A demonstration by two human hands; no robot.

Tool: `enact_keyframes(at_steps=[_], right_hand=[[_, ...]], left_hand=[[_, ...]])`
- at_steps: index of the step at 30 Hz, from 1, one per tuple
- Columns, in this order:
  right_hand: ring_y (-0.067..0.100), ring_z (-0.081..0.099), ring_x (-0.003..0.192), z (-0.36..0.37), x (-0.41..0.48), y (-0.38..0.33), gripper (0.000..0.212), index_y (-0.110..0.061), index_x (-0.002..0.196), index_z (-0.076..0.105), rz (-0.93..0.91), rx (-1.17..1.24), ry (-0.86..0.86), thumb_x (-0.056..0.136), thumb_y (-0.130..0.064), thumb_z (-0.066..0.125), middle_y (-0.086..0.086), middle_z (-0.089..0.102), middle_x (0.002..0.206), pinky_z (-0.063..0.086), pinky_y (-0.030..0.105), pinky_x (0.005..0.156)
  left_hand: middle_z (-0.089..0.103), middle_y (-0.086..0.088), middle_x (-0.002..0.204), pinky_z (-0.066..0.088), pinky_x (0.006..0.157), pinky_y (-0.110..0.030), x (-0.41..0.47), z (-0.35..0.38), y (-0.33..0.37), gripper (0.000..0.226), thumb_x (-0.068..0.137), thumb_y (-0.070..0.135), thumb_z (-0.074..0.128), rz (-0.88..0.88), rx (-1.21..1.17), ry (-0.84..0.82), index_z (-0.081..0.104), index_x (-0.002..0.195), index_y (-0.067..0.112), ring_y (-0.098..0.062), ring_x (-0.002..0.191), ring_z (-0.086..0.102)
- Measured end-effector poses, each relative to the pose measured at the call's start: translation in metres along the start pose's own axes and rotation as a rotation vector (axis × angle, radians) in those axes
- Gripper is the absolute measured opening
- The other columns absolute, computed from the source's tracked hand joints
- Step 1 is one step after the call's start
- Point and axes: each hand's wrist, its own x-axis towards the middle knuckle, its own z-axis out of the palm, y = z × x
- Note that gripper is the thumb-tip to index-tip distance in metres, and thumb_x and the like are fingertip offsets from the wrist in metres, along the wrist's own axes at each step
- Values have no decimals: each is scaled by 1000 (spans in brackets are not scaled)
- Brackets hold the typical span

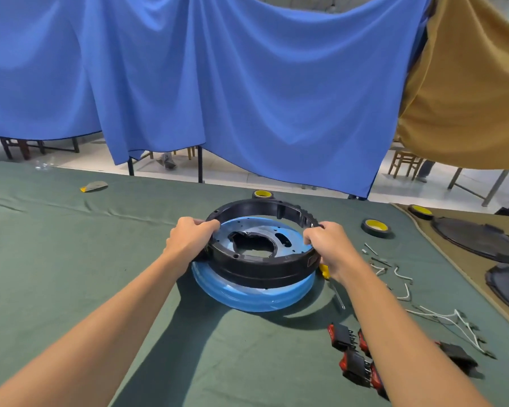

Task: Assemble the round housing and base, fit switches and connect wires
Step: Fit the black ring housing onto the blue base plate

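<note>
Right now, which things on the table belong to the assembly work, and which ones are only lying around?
For the job:
- black round housing, gripped by the left hand and right hand
- blue base under it
- red switches
- white wires

Lying about:
- three tape rolls
- scrap at far left
- dark round plates at far right

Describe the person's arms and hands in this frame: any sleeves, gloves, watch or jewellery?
The left arm and right arm are bare right down to the frame edge, and no sleeve shows. The left hand and right hand wear no gloves. No watch, bracelet, ring, tape or marking shows on the sides facing the camera.
</note>
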Motion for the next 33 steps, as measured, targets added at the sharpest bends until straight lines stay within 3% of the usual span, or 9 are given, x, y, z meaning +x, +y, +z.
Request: enact_keyframes(at_steps=[5, 9, 12, 15, 19, 23, 28, 31, 33], right_hand=[[21, 38, 64, 5, 4, 7, 17, -15, 69, 39, -4, -33, 35, 69, -5, 53, 2, 35, 66, 32, 38, 59], [21, 37, 62, 1, 8, 9, 14, -12, 72, 42, -6, -63, 5, 73, -7, 55, 5, 37, 68, 30, 32, 53], [19, 39, 63, -3, 12, 6, 12, -12, 76, 46, -33, -137, -16, 75, -8, 57, 6, 41, 69, 31, 33, 55], [19, 47, 68, -7, 14, 4, 9, -7, 82, 52, -45, -209, -39, 79, -12, 59, 7, 52, 78, 39, 36, 61], [25, 60, 98, -10, 15, 6, 29, -14, 108, 57, -47, -317, -54, 83, -27, 63, 6, 64, 104, 51, 43, 84], [21, 59, 80, -15, 13, 6, 22, -15, 93, 54, -50, -367, -86, 85, -33, 64, 6, 66, 88, 47, 39, 71], [22, 54, 69, -21, 12, 5, 33, -11, 78, 53, -66, -354, -110, 84, -41, 66, 10, 61, 77, 49, 42, 70], [32, 63, 77, -20, 12, 4, 35, -12, 75, 48, -66, -376, -97, 86, -42, 63, 11, 57, 77, 53, 50, 77], [38, 66, 92, -18, 13, 6, 34, -14, 73, 45, -72, -377, -69, 86, -40, 62, 10, 55, 76, 49, 45, 69]], left_hand=[[76, -7, 84, 52, 96, -49, 8, 0, -12, 34, 68, 45, 64, 43, -154, -92, 78, 83, 19, -32, 94, 70], [76, -9, 88, 51, 96, -52, 8, 7, -23, 35, 69, 53, 62, 84, -257, -85, 78, 83, 25, -37, 96, 69], [75, 2, 78, 55, 83, -44, 8, 11, -26, 29, 70, 55, 59, 115, -280, -71, 76, 79, 33, -30, 85, 69], [75, 4, 80, 53, 83, -41, 10, 11, -27, 34, 68, 55, 59, 125, -285, -63, 74, 86, 31, -21, 83, 68], [74, -2, 93, 53, 81, -38, 16, 7, -27, 37, 70, 48, 64, 86, -290, -58, 69, 97, 22, -23, 87, 68], [76, -5, 88, 53, 93, -50, 18, 2, -27, 39, 66, 47, 65, 103, -286, -91, 74, 92, 19, -30, 90, 70], [74, -19, 88, 51, 92, -55, 16, -2, -25, 29, 68, 44, 68, 158, -266, -104, 78, 80, 19, -41, 85, 68], [71, -26, 92, 50, 94, -59, 13, -3, -25, 38, 64, 50, 69, 165, -250, -101, 78, 81, 18, -43, 87, 69], [70, -28, 95, 49, 95, -60, 12, -3, -26, 43, 63, 55, 67, 170, -230, -103, 78, 82, 19, -46, 92, 67]])
